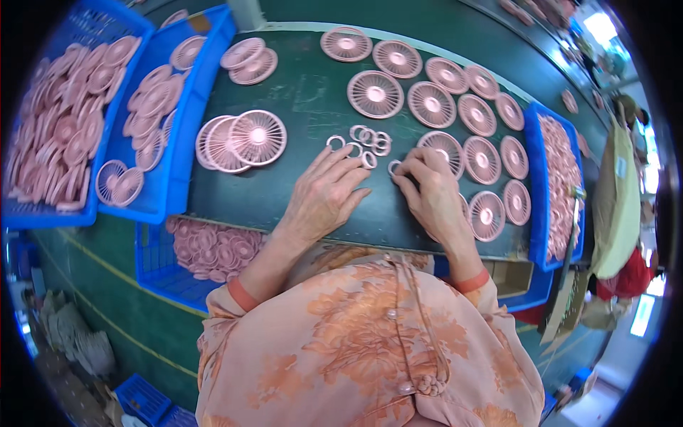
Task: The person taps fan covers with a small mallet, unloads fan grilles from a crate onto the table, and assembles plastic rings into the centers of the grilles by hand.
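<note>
Orange-flowered shirt (348,334) closest in, on the person. Left hand (321,192) open, palm down, fingertips at small pink rings (382,144) grouped on green worktop (306,89); right hand (431,186) pinching one ring (390,168) just beside. Pink spoked discs (432,104) beyond: overlapping at left, spread out at right. Blue crates (186,142) flank both ends.

Table (313,107) layout: rings (374,139) at centre.
Noted: stacked discs (257,136) left, spread discs (431,104) right; left-hand crates (174,160) and right-hand crate (538,178) flanking.
</note>
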### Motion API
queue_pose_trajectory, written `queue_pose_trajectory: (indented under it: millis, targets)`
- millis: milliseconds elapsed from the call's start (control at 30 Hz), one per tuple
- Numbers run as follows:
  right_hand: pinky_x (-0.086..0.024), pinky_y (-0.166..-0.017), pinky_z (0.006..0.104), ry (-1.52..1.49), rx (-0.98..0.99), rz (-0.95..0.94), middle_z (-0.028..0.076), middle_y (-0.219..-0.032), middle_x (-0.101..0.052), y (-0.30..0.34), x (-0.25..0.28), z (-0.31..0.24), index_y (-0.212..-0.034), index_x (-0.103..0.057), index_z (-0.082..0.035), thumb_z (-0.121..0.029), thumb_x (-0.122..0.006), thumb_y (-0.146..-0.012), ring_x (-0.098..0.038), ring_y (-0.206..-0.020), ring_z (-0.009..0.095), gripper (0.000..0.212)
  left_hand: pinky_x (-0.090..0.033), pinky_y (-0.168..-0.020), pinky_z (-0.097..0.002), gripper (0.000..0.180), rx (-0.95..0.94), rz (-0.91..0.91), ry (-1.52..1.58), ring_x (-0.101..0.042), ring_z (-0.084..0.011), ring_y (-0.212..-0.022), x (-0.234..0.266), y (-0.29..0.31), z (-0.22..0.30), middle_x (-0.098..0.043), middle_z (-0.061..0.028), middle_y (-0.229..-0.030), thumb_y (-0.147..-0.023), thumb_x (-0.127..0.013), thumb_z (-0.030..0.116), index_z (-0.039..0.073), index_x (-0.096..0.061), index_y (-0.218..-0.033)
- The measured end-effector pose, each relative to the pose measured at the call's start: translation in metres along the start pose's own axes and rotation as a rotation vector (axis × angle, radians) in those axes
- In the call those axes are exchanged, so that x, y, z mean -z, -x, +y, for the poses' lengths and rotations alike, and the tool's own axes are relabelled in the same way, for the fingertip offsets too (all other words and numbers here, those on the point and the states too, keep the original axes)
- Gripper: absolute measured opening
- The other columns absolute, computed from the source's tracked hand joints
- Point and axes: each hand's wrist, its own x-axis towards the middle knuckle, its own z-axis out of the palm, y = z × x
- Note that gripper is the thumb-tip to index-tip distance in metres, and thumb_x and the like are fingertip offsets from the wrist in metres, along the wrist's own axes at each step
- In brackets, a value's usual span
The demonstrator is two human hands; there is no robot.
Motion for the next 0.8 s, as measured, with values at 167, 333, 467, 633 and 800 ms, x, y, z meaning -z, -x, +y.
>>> queue_pose_trajectory:
  millis: [167, 333, 467, 633, 800]
  targets:
    - [-0.054, -0.082, 0.0333, -0.436, -0.168, -0.01, 0.011, -0.108, -0.068, 0.002, -0.003, -0.014, -0.101, -0.065, 0.001, -0.006, -0.066, -0.098, -0.068, -0.093, 0.021, 0.007, -0.052, -0.1, -0.0456, 0.023, 0.092, 0.191, -0.016, -0.066, -0.0311, -0.113, 0.028, 0.001, -0.011, -0.07, -0.0124, -0.109, -0.081, -0.081, 0.013, 0.005, -0.072, -0.101]
    - [-0.056, -0.085, 0.0255, -1.149, -0.494, -0.08, 0.007, -0.106, -0.07, 0.006, -0.003, -0.015, -0.115, -0.058, -0.003, -0.01, -0.057, -0.107, -0.068, -0.093, 0.012, 0.011, -0.04, -0.112, -0.0498, 0.057, 0.33, 0.356, -0.535, -0.05, -0.0434, -0.131, 0.074, -0.003, -0.037, -0.059, -0.0226, -0.134, -0.077, -0.083, 0.015, 0.0, -0.061, -0.127]
    - [-0.058, -0.079, 0.0247, -1.216, -0.482, -0.186, 0.008, -0.107, -0.071, 0.008, -0.009, -0.013, -0.114, -0.061, -0.003, -0.006, -0.064, -0.102, -0.07, -0.09, 0.011, 0.013, -0.038, -0.114, -0.0501, 0.058, 0.412, 0.291, -0.599, -0.047, -0.0444, -0.135, 0.082, 0.009, -0.057, -0.058, -0.0241, -0.136, -0.077, -0.085, 0.017, -0.001, -0.061, -0.127]
    - [-0.06, -0.073, 0.0227, -1.143, -0.499, -0.153, 0.006, -0.101, -0.071, 0.005, -0.01, -0.022, -0.113, -0.066, 0.0, -0.003, -0.063, -0.102, -0.07, -0.084, 0.01, 0.011, -0.054, -0.091, -0.0405, 0.039, 0.508, 0.323, -0.157, -0.068, -0.0301, -0.108, 0.077, -0.001, -0.027, -0.069, -0.0165, -0.112, -0.082, -0.083, 0.011, 0.003, -0.064, -0.115]
    - [-0.062, -0.078, 0.024, -1.21, -0.496, -0.162, 0.005, -0.101, -0.071, 0.005, -0.008, -0.027, -0.121, -0.066, 0.001, -0.002, -0.064, -0.101, -0.072, -0.085, 0.011, 0.02, -0.057, -0.081, -0.0263, 0.028, 0.609, 0.432, 0.772, -0.069, -0.0108, -0.094, 0.051, 0.0, -0.006, -0.072, -0.006, -0.109, -0.09, -0.078, 0.002, -0.001, -0.063, -0.114]
